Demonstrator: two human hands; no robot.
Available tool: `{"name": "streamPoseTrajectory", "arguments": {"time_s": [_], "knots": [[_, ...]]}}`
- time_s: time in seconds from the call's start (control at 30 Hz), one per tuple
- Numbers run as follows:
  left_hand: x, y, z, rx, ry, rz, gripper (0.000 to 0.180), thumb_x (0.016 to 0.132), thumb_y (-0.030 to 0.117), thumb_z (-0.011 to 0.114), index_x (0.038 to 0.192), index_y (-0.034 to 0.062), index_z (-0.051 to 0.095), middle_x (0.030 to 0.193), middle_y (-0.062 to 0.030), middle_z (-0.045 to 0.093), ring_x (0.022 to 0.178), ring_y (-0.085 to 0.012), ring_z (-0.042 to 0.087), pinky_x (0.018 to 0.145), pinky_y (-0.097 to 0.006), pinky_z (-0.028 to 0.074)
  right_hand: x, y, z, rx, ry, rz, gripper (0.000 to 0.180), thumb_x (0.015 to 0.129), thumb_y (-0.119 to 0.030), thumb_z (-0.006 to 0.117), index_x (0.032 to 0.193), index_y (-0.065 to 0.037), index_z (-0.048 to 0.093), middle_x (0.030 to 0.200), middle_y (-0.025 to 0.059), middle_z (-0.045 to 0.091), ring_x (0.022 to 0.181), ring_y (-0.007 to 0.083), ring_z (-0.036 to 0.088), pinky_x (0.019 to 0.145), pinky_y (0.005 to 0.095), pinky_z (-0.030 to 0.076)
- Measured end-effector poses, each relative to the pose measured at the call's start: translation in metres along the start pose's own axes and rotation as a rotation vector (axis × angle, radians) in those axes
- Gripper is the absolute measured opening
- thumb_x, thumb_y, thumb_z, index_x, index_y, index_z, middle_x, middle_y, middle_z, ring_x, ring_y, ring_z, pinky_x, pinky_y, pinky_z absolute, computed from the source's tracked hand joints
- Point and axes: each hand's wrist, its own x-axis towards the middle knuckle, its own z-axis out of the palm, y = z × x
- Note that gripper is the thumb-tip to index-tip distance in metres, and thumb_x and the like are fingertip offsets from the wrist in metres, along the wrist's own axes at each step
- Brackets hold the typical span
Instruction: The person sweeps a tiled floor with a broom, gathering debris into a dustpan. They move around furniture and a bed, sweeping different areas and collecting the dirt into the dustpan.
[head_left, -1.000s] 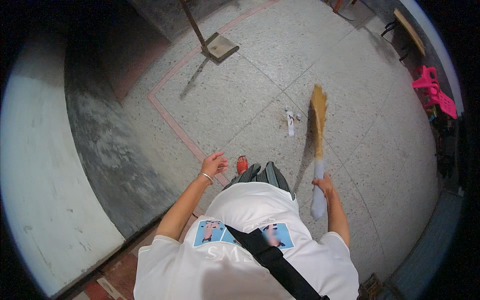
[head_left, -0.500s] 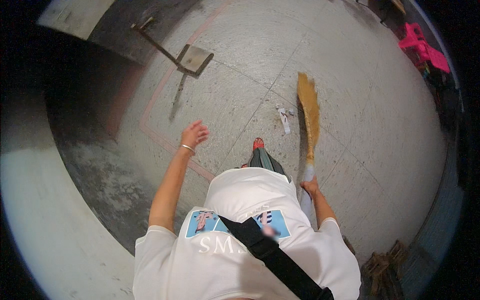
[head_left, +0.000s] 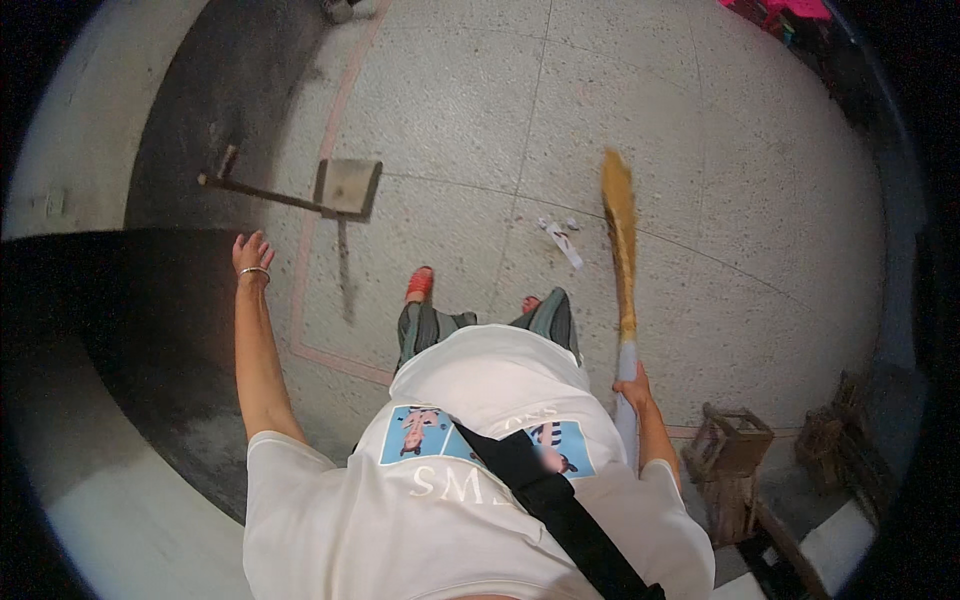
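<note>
My right hand [head_left: 634,386] grips the pale handle of a straw broom [head_left: 621,235], whose yellow bristles rest on the speckled floor ahead of me. White paper scraps [head_left: 560,238] lie on the floor just left of the bristles. My left hand [head_left: 250,254] is stretched out to the left, fingers apart and holding nothing. A long-handled dustpan [head_left: 346,187] stands on the floor a little beyond and right of that hand, apart from it. My feet in red sandals [head_left: 420,284] are between the two hands.
A dark grey raised ledge [head_left: 170,330] and a pale wall run along the left. Small wooden stools [head_left: 735,450] stand at the lower right. Something bright pink [head_left: 790,8] sits at the top right edge. A pink line [head_left: 310,250] borders the terrazzo floor.
The view has swung left. My left arm has reached farther out toward the dustpan, which now sits closer. The broom stays in my right hand, bristles near the scraps.
</note>
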Motion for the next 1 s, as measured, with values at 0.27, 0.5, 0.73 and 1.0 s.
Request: {"name": "streamPoseTrajectory", "arguments": {"time_s": [0.27, 0.5, 0.73, 1.0], "knots": [[0.223, 0.06, -0.061, 0.366, 0.187, 0.201, 0.103, 0.055, 0.031, 0.079, 0.135, 0.0102, 0.017, 0.131, -0.015, 0.033, 0.12, -0.0311, 0.033, 0.093, -0.046, 0.034, -0.04, 0.019, 0.203, 0.042, 0.153, 0.061, 0.095, 0.05, -0.002, 0.064, 0.133, -0.001, 0.018, 0.119, 0.0175, 0.043, 0.107, 0.028, 0.044, 0.088, 0.0323, 0.039], [0.36, 0.05, -0.106, 0.564, -0.013, 0.456, 0.098, 0.057, 0.03, 0.08, 0.133, 0.0087, 0.022, 0.123, -0.016, 0.043, 0.109, -0.0284, 0.045, 0.089, -0.045, 0.038, -0.128, -0.015, 0.313, 0.207, 0.155, -0.05, 0.09, 0.054, -0.001, 0.065, 0.133, -0.002, 0.022, 0.125, 0.0172, 0.04, 0.109, 0.0264, 0.044, 0.089, 0.0321, 0.038], [0.264, 0.088, -0.072, 0.716, -0.424, 0.249, 0.057, 0.064, 0.016, 0.072, 0.115, 0.0025, 0.05, 0.096, -0.0089, 0.06, 0.086, -0.0198, 0.058, 0.079, -0.031, 0.045, -0.18, -0.008, 0.332, 0.394, 0.248, 0.003, 0.089, 0.05, 0.001, 0.062, 0.131, -0.003, 0.026, 0.109, 0.0119, 0.049, 0.094, 0.0243, 0.05, 0.079, 0.0317, 0.043], [0.235, 0.113, -0.036, 0.966, -0.845, -0.195, 0.047, 0.074, 0.019, 0.063, 0.116, 0.0033, 0.046, 0.097, -0.0073, 0.06, 0.089, -0.0177, 0.058, 0.072, -0.03, 0.048, -0.173, -0.007, 0.354, 0.579, 0.125, 0.212, 0.062, 0.058, -0.001, 0.061, 0.116, -0.004, 0.042, 0.086, 0.0087, 0.054, 0.072, 0.0218, 0.052, 0.06, 0.0334, 0.044]]}}
